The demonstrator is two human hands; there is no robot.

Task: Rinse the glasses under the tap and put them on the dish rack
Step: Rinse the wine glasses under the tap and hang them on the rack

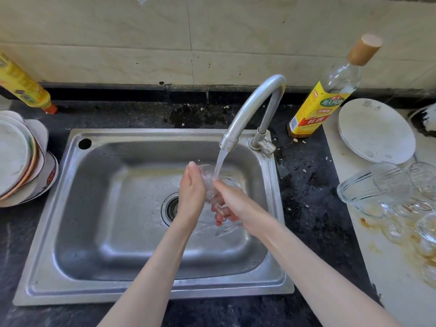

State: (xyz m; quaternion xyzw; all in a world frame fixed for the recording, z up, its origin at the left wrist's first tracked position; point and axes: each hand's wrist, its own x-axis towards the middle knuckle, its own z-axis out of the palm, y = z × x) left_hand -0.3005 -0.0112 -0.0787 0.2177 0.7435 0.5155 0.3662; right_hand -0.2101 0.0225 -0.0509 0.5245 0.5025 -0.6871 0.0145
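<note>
Fingers of both hands, left hand (pixel 192 188) and right hand (pixel 232 200), wrap a clear glass (pixel 213 197) under the curved steel tap (pixel 253 109), over the dented steel sink (pixel 70 232). Its shape blurs in the running water, perhaps stemmed. More clear glasses (pixel 387 187) lie heaped right on the speckled worktop (pixel 306 190).

Glass (pixel 210 182) blurred by water, hands (pixel 192 190) partly covering it
</note>
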